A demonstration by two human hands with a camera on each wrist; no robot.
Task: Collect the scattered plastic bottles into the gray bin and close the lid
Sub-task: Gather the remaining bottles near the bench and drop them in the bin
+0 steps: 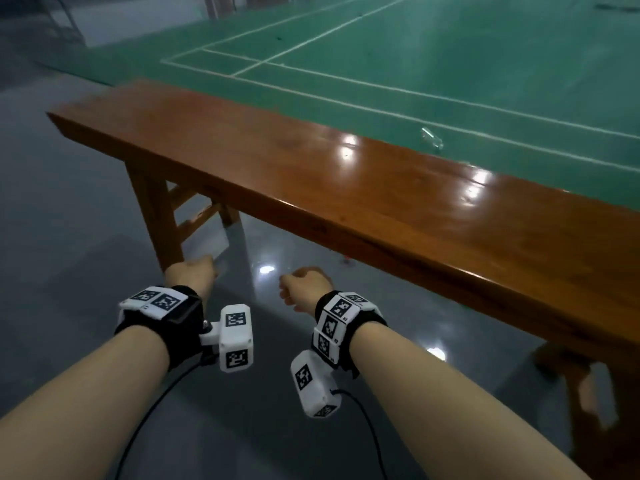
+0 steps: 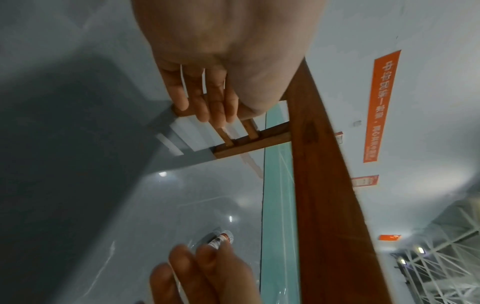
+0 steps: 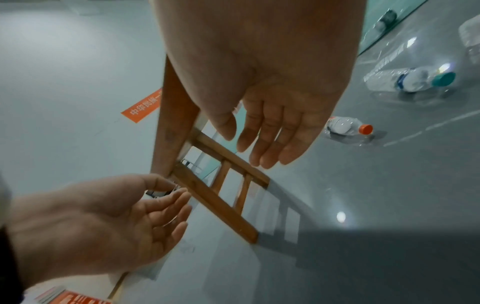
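In front of the person, seen from the head camera, a long wooden bench (image 1: 346,188) runs across a glossy gray floor (image 1: 62,209), with a green court (image 1: 450,57) marked by white lines beyond it. Both forearms reach forward below the bench edge. The left hand (image 1: 192,275) and the right hand (image 1: 306,284) hang side by side, apart from each other and holding nothing; from this angle only their backs show, so the spread of the fingers cannot be read here. A clear plastic bottle (image 1: 432,137) lies on the court just past the far edge of the bench. No gray bin shows in any view.

From the left wrist camera, the left hand (image 2: 207,82) has its fingers straight and close together, empty, in front of the bench leg frame (image 2: 249,144). The fingertips of the right hand (image 2: 205,267) rise at the lower edge, and just beyond them a small bottle (image 2: 219,239) with a red and white label lies on the floor.

From the right wrist camera, the right hand (image 3: 267,115) is flat with fingers straight and together, empty. The left hand (image 3: 109,218) is spread loosely with its palm up. On the floor to the right lie an orange-capped bottle (image 3: 348,127) and a teal-capped bottle (image 3: 410,79), well apart from both hands.
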